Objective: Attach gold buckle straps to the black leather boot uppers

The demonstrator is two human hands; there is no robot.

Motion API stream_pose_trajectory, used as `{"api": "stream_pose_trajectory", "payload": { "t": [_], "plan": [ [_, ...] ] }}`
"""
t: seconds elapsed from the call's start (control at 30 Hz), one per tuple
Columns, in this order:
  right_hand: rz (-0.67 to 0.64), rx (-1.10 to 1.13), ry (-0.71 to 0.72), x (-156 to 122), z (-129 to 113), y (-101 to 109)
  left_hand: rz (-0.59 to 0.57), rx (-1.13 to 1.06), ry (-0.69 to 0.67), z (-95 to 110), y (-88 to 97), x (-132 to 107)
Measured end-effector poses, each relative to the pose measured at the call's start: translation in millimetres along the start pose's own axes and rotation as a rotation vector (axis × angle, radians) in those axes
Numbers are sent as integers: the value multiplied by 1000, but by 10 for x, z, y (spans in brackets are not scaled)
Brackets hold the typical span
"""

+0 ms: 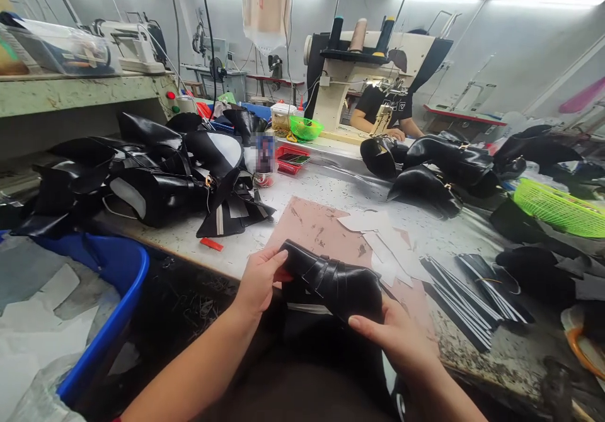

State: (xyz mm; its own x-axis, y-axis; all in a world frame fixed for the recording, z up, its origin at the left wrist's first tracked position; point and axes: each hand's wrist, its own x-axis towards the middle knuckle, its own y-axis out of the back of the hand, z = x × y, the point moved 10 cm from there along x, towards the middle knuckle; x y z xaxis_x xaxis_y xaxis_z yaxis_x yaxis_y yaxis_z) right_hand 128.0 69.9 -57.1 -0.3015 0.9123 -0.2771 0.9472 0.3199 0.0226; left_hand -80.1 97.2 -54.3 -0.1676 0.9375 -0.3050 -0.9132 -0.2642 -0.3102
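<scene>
A glossy black leather boot upper point(338, 286) with crossed straps is held out in front of me, above the table's near edge. My left hand point(262, 277) pinches its left end between thumb and fingers. Around its right end closes my right hand point(394, 327), thumb on top and the fingers mostly hidden underneath. Beneath the upper, a pinkish-brown board point(307, 220) lies on the table, with white paper-like pieces point(387, 245) on its right part. Several black strips with white edges point(460, 302) lie to the right of my right hand.
Black leather uppers pile up on the left point(161, 189) and right point(435, 164). A blue bin point(137, 271) stands at lower left, a green basket point(558, 208) at far right. Across the table, a person point(382, 110) sits behind a sewing machine point(350, 82). A red tray point(290, 160) holds a phone.
</scene>
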Motion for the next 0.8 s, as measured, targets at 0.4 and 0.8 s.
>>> {"api": "stream_pose_trajectory", "payload": {
  "t": [0.4, 0.8],
  "plan": [
    [48, 116, 13, 51, 95, 139, -111, -51, 132, -228, -227, -13],
    [65, 160, 58, 56, -16, 202, -191, 47, 209, -461, -447, -103]
  ]
}}
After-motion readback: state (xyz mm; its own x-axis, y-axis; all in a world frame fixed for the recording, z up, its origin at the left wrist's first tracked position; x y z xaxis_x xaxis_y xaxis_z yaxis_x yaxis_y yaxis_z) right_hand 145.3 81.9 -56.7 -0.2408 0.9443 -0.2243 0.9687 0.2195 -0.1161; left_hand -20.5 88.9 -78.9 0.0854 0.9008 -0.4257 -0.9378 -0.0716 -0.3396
